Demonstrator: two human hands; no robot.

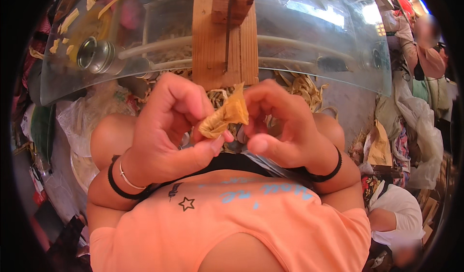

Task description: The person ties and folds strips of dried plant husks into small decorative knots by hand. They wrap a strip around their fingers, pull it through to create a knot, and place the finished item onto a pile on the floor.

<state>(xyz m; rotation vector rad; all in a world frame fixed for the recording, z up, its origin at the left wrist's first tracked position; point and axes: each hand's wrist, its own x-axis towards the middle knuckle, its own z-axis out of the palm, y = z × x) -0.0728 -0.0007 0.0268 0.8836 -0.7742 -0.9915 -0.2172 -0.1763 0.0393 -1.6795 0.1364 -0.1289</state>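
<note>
In front of my chest, a crumpled, folded strip of dry tan leaf-like material point(226, 115) is pinched between the thumb and fingers of my left hand point(176, 122). Its flared end points up and to the right. My right hand point(282, 122) is close beside that end, its fingers curved and the thumb apart from them. Whether a right fingertip touches the strip I cannot make out. Just beyond both hands stands a wooden block point(203, 54) with a thin dark metal rod point(228, 35) against it.
A glass tabletop point(309, 50) spreads ahead, with several tan pieces point(112, 4) at its far left. Round metal table fittings point(94, 54) show at the left. Dry curled strips point(307, 88) lie below the glass. Clear plastic point(79, 122) is at left; other people point(396, 209) are at right.
</note>
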